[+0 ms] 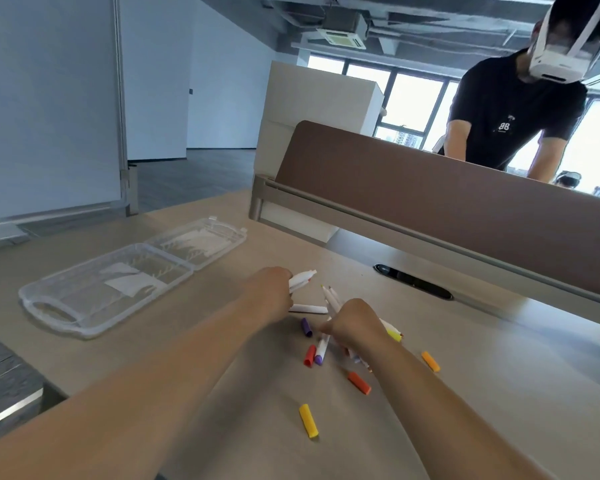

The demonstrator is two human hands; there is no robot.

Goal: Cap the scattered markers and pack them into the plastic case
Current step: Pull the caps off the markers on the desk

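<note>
Left hand grips white markers, tips toward 1 o'clock. Right hand grips a second bundle of markers, tips toward 11 o'clock. Loose on the tabletop, from 4 to 7 o'clock of the hands: purple cap, red cap, orange cap, yellow cap. The open clear plastic case lies at 10 o'clock, well apart.

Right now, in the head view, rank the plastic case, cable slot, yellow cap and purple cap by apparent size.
1. plastic case
2. cable slot
3. yellow cap
4. purple cap
The two caps are unsure: the yellow one lies nearer the camera.
</note>
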